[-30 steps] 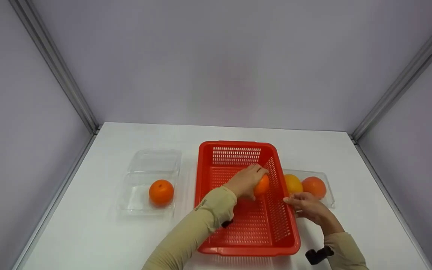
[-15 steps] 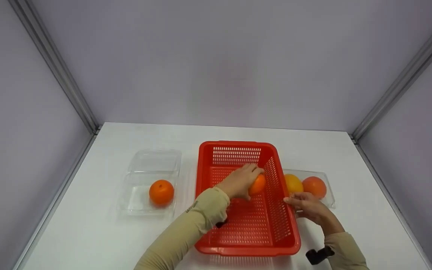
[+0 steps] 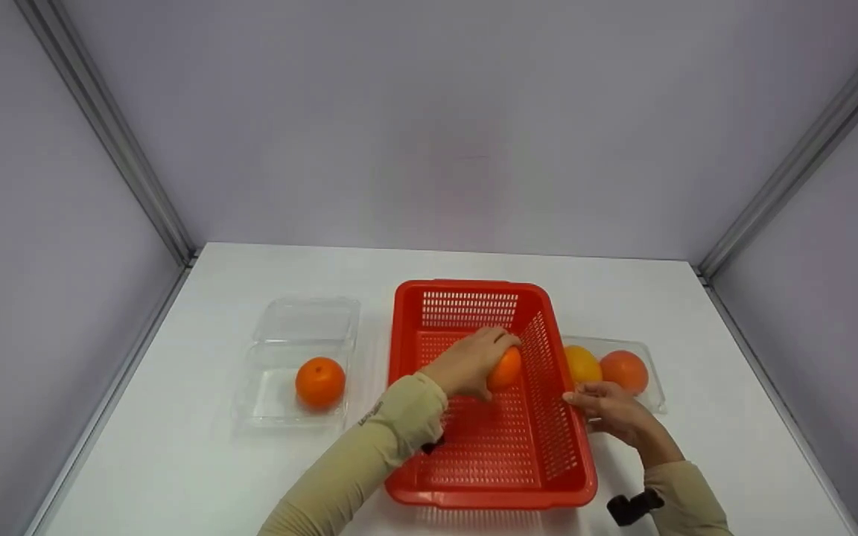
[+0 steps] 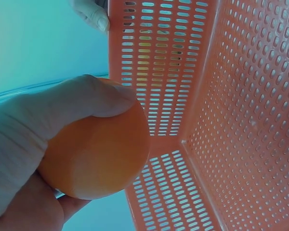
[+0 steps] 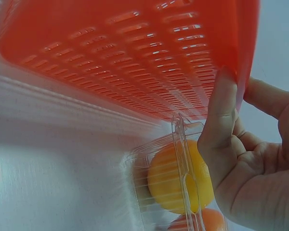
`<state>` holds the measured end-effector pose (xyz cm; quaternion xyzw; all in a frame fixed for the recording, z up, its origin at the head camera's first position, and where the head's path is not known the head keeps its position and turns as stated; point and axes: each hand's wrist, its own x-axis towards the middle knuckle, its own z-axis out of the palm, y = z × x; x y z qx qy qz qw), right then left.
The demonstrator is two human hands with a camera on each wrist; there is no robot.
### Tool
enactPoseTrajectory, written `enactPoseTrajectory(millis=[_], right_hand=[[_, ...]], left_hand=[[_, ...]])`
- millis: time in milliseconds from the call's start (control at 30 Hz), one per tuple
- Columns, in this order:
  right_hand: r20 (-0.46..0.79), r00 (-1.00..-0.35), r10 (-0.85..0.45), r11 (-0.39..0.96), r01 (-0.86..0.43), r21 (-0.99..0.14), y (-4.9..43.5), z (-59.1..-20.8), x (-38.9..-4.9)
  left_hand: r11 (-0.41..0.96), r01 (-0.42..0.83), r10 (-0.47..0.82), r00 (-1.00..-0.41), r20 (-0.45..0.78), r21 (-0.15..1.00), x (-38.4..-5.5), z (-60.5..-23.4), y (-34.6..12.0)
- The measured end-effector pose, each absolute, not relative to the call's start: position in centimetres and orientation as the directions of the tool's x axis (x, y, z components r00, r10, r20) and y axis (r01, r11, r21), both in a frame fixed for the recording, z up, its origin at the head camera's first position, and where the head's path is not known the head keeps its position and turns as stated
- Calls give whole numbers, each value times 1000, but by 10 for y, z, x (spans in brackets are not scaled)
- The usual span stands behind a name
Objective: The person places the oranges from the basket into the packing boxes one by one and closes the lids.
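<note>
Over the red plastic basket (image 3: 491,497) my left hand (image 3: 468,363) holds an orange (image 3: 505,371), thumb on one side and fingers round the other. The left wrist view shows the orange (image 4: 98,154) close up against the perforated basket walls (image 4: 159,57). My right hand (image 3: 617,414) pinches the basket's right rim, as the right wrist view also shows, with thumb and finger on either side of the rim (image 5: 247,43). The basket floor shows bare around the left hand; part of it lies hidden beneath the forearm.
Left of the basket, an opened clear clamshell box (image 3: 269,398) has one orange fruit (image 3: 320,383) inside. Another clear box (image 3: 652,372), partly hidden by the basket, holds a yellow fruit (image 3: 582,365) and a reddish-orange fruit (image 3: 624,372). Walls enclose the white table (image 3: 153,447).
My left hand has shifted a little to the left with the orange, away from the basket's right wall. The right hand stays on the rim.
</note>
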<state>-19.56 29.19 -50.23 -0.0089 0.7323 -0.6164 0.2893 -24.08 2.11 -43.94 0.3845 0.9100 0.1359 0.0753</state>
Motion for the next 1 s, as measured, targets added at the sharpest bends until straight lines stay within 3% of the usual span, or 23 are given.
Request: enactPoseTrajectory(millis=[400,1000], right_hand=[[-394,-834,-387,226,329,-917,293,-504,-195],[-383,-837,-390,238,311,-920,292,-503,-195]], left_hand=[[665,627,694,-720,-26,406,-241,-435,7],[664,627,694,-719,-25,407,-236,-428,-7]])
